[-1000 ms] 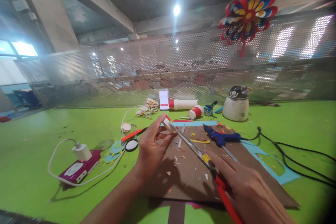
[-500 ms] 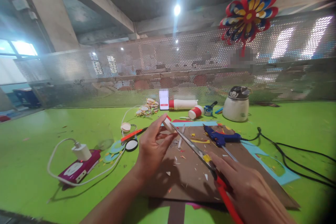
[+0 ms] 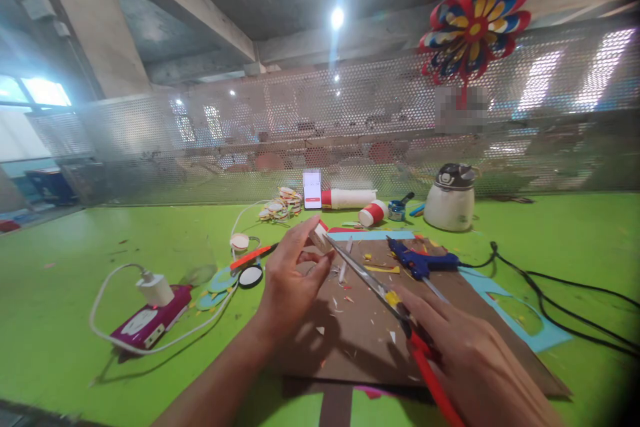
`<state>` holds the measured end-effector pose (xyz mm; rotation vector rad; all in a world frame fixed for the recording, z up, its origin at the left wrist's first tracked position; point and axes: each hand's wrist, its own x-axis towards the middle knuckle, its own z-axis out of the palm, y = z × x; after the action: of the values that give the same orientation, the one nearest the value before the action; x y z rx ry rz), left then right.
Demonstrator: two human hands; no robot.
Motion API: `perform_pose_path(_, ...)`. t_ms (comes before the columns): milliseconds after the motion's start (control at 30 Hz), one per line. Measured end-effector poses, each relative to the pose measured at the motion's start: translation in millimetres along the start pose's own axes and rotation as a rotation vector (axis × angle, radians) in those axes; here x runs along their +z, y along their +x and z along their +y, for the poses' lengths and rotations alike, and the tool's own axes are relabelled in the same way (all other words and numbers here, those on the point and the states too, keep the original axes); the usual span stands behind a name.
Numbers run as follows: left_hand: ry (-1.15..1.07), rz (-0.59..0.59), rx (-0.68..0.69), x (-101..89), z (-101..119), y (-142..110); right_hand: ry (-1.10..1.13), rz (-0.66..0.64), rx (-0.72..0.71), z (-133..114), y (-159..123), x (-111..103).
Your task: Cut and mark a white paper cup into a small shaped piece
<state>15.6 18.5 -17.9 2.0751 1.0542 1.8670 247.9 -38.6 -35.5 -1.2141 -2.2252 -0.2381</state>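
Head view: left hand [image 3: 290,280] raised over the brown board [image 3: 360,333], thumb and fingers pinched shut on a small pale paper piece [image 3: 318,237] with a red edge, held up just above the board's far end. Right hand [image 3: 470,360] low at the near right, wrapped closed around the red handles of the scissors [image 3: 380,290]; how far the handles are squeezed is hard to tell, though the blades look nearly together, the tips touching or just beside the paper piece.

To do this cut well, as a judgement: keep the pinch firm but back from the blade line, fingertips clear of the tips. Feed the paper toward the deeper part of the blades instead of nibbling with the points. Turn the paper rather than the scissors to follow a curve. Keep the long blades steady, with short closes for so small a piece.

Around the work: paper scraps scattered on the board, a blue glue gun [image 3: 420,261] lying just beyond the scissors with its black cord [image 3: 550,287] trailing right across the green table [image 3: 75,333]. Pink device [image 3: 150,320] with white charger at left, well apart. White pot [image 3: 449,199], red-and-white cup [image 3: 373,213] and a paper pinwheel [image 3: 473,23] farther back.
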Motion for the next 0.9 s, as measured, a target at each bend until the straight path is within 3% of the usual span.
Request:
perform_pose_path(500,0.064,0.046,-0.028,-0.8,-0.7,1.9,-0.002,-0.027,0.000,3.8,-2.1,6.5)
perform_pose_path(733,0.010,0.089,-0.071,-1.1,-2.8,2.5,-0.004,0.124,-0.011,0.3,2.5,4.8)
perform_pose_path(900,-0.063,0.111,-0.090,-0.8,-7.5,3.0,-0.032,0.109,-0.053,-0.2,-1.3,9.4)
